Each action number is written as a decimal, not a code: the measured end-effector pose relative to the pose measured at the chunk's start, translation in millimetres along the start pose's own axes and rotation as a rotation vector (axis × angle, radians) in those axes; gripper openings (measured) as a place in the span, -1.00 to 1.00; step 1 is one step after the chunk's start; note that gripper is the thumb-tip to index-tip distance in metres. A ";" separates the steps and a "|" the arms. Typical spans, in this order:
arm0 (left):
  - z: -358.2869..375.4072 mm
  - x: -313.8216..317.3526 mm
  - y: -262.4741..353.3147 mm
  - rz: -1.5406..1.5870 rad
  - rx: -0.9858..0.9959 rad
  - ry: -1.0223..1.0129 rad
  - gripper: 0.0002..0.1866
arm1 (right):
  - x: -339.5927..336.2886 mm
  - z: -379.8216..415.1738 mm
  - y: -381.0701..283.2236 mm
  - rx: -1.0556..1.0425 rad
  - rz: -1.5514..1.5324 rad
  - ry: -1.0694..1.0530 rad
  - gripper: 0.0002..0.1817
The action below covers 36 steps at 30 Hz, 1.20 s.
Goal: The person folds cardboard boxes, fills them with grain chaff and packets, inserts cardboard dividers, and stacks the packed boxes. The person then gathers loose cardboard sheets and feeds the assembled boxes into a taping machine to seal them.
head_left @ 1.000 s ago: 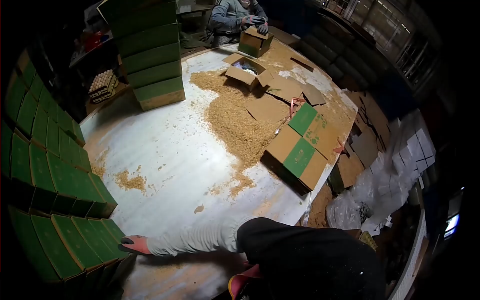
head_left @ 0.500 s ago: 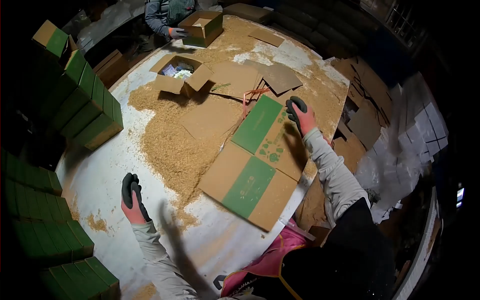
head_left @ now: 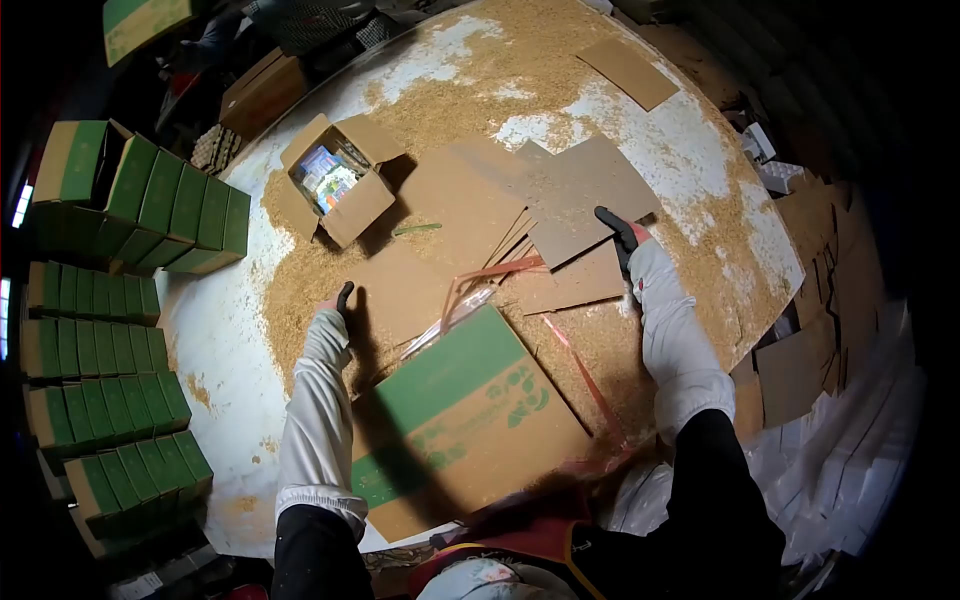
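The flattened brown-and-green cardboard box [head_left: 465,425] lies low in the frame's centre, between my arms. My left hand [head_left: 342,299], gloved, rests flat on brown cardboard sheets [head_left: 440,250] above it. My right hand [head_left: 622,235] presses another sheet's edge; its grip is unclear.

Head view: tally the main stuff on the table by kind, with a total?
Green-and-brown flattened carton, between the gloved hands: 1
Open cardboard box with items inside: 1
Plain brown cardboard sheets, clearly separate ones, e.g. and: at least 4; the overlap hides an exact count
Orange strap: 1
Total: at least 7
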<state>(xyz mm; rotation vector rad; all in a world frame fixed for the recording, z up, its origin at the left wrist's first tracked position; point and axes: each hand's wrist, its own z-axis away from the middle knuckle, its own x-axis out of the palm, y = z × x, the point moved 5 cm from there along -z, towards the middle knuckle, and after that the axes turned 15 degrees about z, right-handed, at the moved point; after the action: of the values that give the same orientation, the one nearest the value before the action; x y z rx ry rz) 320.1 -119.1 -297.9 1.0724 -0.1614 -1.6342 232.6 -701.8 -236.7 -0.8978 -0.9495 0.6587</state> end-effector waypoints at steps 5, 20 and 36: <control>57.4 61.0 46.1 0.500 -0.093 -0.328 -0.46 | 34.1 -72.6 11.4 0.453 0.174 -0.259 -0.70; 67.2 127.5 103.4 0.691 0.075 0.003 -0.36 | 85.9 -107.4 2.2 0.469 -0.008 -0.113 -0.64; 112.2 186.5 173.0 1.393 -0.063 -0.425 -0.50 | 116.0 -131.7 37.6 0.276 -0.092 -0.281 -0.70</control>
<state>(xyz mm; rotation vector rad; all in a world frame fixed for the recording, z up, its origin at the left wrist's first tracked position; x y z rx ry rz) 369.5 -384.7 -232.4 0.3044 -0.9004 -0.5305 397.9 -636.5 -261.1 -0.5219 -1.1108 0.8279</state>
